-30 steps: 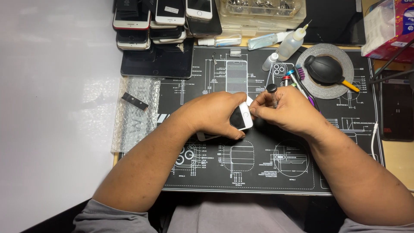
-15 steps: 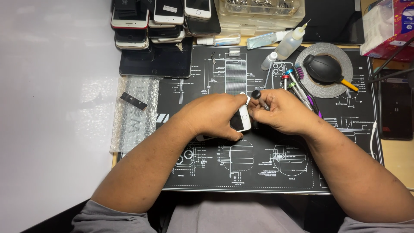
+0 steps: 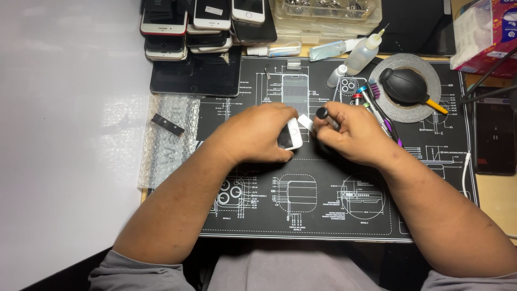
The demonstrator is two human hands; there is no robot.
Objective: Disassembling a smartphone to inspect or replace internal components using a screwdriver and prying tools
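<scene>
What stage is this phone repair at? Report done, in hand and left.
Done: the white phone lies on the black work mat, tools set out beside it. In hand: the left hand steadies it while the right hand works a screwdriver at its end. Left: whether it is opened cannot be seen.

Phone [image 3: 291,138] mid-mat [image 3: 323,215], between left hand [image 3: 258,134] and right hand [image 3: 353,132].
Stacked phones [image 3: 204,24] behind at far left; bubble wrap [image 3: 167,140] left of mat; dust blower [image 3: 406,86] on tape roll [image 3: 425,67] behind right.
</scene>
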